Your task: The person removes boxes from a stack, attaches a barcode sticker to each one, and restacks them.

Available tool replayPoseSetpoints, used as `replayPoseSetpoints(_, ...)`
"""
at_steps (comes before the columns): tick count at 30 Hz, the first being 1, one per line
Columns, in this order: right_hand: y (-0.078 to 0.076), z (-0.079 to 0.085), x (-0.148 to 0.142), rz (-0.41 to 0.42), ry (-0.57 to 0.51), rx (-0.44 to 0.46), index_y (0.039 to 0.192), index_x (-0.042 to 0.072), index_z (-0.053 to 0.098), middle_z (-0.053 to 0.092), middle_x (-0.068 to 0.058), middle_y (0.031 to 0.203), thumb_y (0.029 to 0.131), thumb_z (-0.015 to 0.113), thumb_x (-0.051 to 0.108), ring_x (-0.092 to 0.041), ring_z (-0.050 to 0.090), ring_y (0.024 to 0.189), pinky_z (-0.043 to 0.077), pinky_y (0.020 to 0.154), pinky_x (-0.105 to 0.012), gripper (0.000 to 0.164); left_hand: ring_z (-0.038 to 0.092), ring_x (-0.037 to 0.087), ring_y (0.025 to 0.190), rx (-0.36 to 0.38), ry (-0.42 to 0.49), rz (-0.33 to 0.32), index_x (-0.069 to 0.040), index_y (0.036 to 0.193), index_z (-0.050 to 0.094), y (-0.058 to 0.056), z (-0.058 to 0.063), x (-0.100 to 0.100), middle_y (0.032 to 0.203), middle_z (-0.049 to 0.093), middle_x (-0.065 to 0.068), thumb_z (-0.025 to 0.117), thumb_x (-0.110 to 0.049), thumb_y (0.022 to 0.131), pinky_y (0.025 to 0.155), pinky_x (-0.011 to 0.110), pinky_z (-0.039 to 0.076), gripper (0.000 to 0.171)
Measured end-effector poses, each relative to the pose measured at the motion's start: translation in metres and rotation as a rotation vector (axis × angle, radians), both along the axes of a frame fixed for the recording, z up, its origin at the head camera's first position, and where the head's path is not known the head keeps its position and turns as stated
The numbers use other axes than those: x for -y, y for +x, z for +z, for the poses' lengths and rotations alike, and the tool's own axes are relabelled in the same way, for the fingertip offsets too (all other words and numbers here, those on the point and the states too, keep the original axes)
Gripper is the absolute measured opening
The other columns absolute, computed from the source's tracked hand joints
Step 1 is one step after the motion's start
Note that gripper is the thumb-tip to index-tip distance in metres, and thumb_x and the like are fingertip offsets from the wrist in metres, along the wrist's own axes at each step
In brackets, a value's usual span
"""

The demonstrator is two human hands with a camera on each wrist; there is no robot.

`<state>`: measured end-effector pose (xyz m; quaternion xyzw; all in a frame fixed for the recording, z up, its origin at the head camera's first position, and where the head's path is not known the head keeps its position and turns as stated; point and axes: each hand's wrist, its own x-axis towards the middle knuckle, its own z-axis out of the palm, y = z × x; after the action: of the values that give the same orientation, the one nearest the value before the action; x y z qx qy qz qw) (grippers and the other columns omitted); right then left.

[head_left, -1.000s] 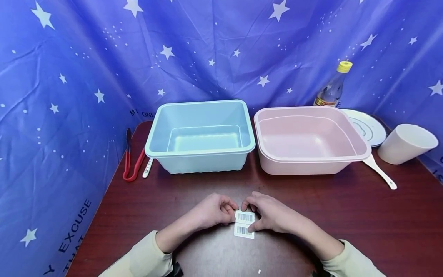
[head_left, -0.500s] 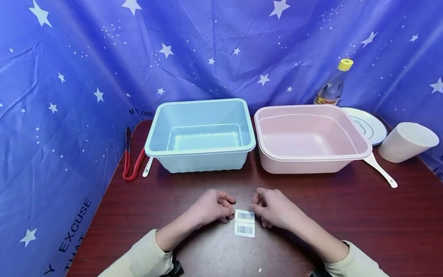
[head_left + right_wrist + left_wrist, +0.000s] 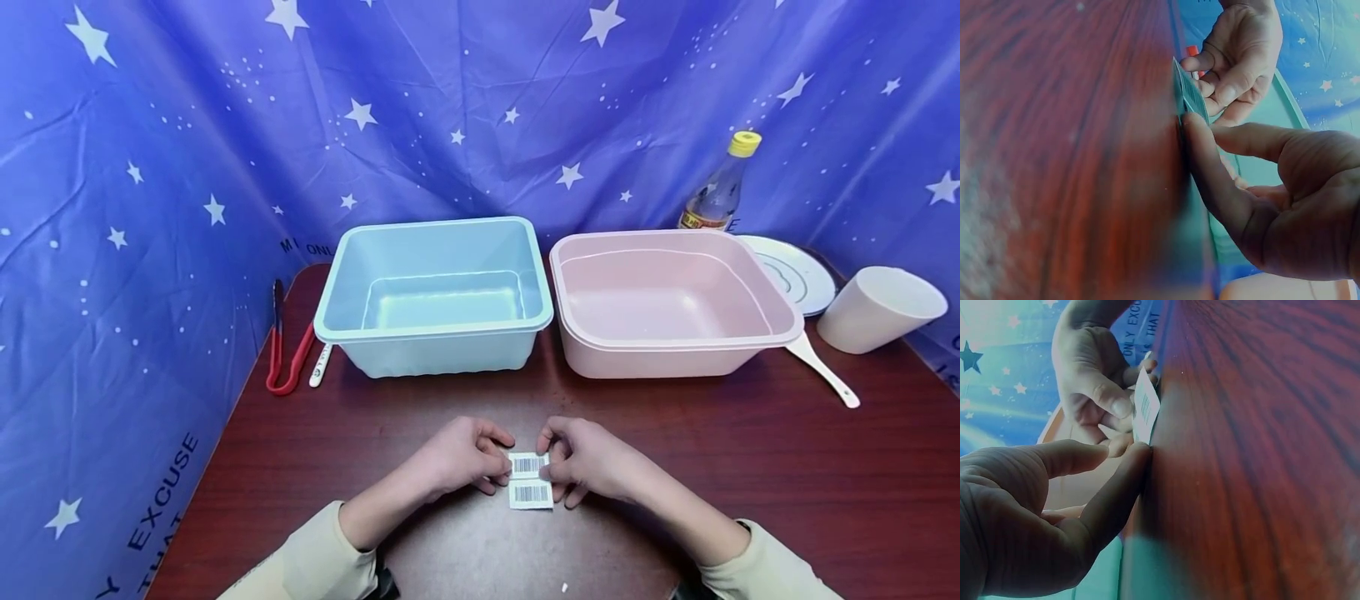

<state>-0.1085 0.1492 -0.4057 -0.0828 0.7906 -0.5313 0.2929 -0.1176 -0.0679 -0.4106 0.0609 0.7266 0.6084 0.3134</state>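
Observation:
A small white barcode label sheet (image 3: 531, 493), with two printed barcodes one above the other and a seam between them, is low at the table's front middle. My left hand (image 3: 467, 457) pinches its upper left edge with curled fingers. At the upper right edge, my right hand (image 3: 592, 460) pinches it, thumb over the printed face. The left wrist view shows the label sheet (image 3: 1146, 411) edge-on, tilted up from the wood between both hands. From the right wrist, the sheet (image 3: 1190, 90) looks bent along its seam, close by the right thumb tip.
Behind the hands stand a light blue basin (image 3: 435, 333) and a pink basin (image 3: 667, 343). Red tongs (image 3: 285, 383) and a white handle (image 3: 321, 367) lie left; a white spoon (image 3: 825, 371), plate (image 3: 813, 283), cup (image 3: 877, 312) and yellow-capped bottle (image 3: 720, 196) are right. A white scrap (image 3: 565, 587) lies in front.
Half a second ago the right hand was drawn back to the sheet's right side; now its thumb overlaps the upper barcode again. The left fingers have closed in on the left edge.

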Motion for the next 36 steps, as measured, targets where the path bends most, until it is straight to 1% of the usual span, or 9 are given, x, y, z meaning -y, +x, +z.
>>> replayPoseSetpoints(3, -0.004, -0.003, -0.001, -0.009, -0.027, -0.049, 0.098, -0.001, 0.056, 0.058, -0.009, 0.077, 0.084, 0.068, -0.012, -0.020, 0.062, 0.058, 0.057, 0.051, -0.040, 0.022, 0.067, 0.018, 0.068, -0.029, 0.000, -0.002, 0.010, 0.116, 0.060, 0.000, 0.000, 0.000, 0.080, 0.069, 0.012, 0.064, 0.012, 0.083, 0.059, 0.033, 0.059, 0.033)
replayPoseSetpoints(10, -0.013, -0.007, -0.004, -0.120, -0.130, -0.176, 0.098, -0.003, 0.058, 0.061, -0.012, 0.086, 0.090, 0.067, -0.009, -0.022, 0.065, 0.066, 0.059, 0.057, -0.040, 0.014, 0.060, 0.016, 0.063, -0.213, -0.012, 0.042, 0.001, 0.117, 0.059, -0.006, -0.003, 0.002, 0.091, 0.062, 0.009, 0.072, 0.009, 0.083, 0.053, 0.032, 0.055, 0.038)
replayPoseSetpoints(13, -0.014, -0.008, -0.004, -0.163, -0.158, -0.221, 0.098, -0.002, 0.059, 0.063, -0.013, 0.089, 0.091, 0.067, -0.006, -0.022, 0.067, 0.068, 0.059, 0.059, -0.040, 0.012, 0.063, 0.017, 0.063, -0.222, 0.033, 0.059, -0.002, 0.122, 0.057, -0.007, -0.004, 0.001, 0.095, 0.062, 0.010, 0.072, 0.008, 0.084, 0.051, 0.030, 0.051, 0.042)
replayPoseSetpoints(19, -0.015, -0.008, -0.003, -0.192, -0.154, -0.272, 0.101, -0.002, 0.061, 0.066, -0.014, 0.091, 0.091, 0.068, -0.003, -0.020, 0.068, 0.070, 0.058, 0.056, -0.039, 0.013, 0.065, 0.018, 0.063, -0.221, 0.134, 0.070, 0.000, 0.125, 0.055, -0.009, -0.003, 0.000, 0.087, 0.065, 0.013, 0.066, 0.009, 0.088, 0.047, 0.028, 0.046, 0.041)
replayPoseSetpoints(23, -0.012, -0.009, -0.002, -0.164, -0.077, -0.338, 0.103, 0.004, 0.065, 0.067, -0.009, 0.092, 0.090, 0.072, 0.000, -0.022, 0.067, 0.068, 0.055, 0.049, -0.035, 0.016, 0.064, 0.017, 0.063, -0.258, 0.162, 0.087, 0.003, 0.125, 0.055, -0.009, -0.002, -0.001, 0.085, 0.065, 0.010, 0.066, 0.011, 0.088, 0.051, 0.028, 0.051, 0.040)
replayPoseSetpoints(26, -0.010, -0.011, 0.000, -0.108, -0.010, -0.473, 0.102, 0.010, 0.069, 0.066, -0.005, 0.102, 0.087, 0.078, 0.002, -0.021, 0.068, 0.080, 0.058, 0.063, -0.034, 0.020, 0.062, 0.017, 0.064, -0.266, 0.168, 0.084, 0.005, 0.125, 0.055, -0.009, -0.003, -0.001, 0.085, 0.065, 0.008, 0.067, 0.010, 0.088, 0.054, 0.026, 0.052, 0.040)
replayPoseSetpoints(30, -0.008, -0.013, 0.003, -0.067, 0.016, -0.642, 0.100, 0.014, 0.073, 0.063, -0.001, 0.111, 0.084, 0.081, 0.003, -0.020, 0.067, 0.092, 0.057, 0.082, -0.035, 0.021, 0.061, 0.015, 0.067, -0.267, 0.175, 0.069, 0.008, 0.128, 0.055, -0.009, -0.005, -0.001, 0.086, 0.067, 0.008, 0.066, 0.010, 0.089, 0.058, 0.025, 0.052, 0.041)
replayPoseSetpoints(32, -0.008, -0.013, 0.004, -0.063, 0.001, -0.666, 0.100, 0.015, 0.073, 0.064, 0.001, 0.108, 0.084, 0.081, 0.004, -0.019, 0.068, 0.090, 0.057, 0.080, -0.035, 0.021, 0.062, 0.015, 0.068, -0.267, 0.189, 0.061, 0.009, 0.129, 0.054, -0.009, -0.007, -0.002, 0.087, 0.067, 0.008, 0.065, 0.010, 0.089, 0.061, 0.025, 0.053, 0.042)
replayPoseSetpoints(36, -0.007, -0.012, 0.006, -0.048, -0.031, -0.648, 0.101, 0.015, 0.072, 0.066, 0.005, 0.100, 0.086, 0.080, 0.003, -0.012, 0.068, 0.087, 0.057, 0.077, -0.032, 0.021, 0.062, 0.015, 0.072, -0.271, 0.219, 0.050, 0.009, 0.132, 0.051, -0.008, -0.008, -0.003, 0.088, 0.065, 0.008, 0.065, 0.012, 0.088, 0.062, 0.023, 0.052, 0.046)
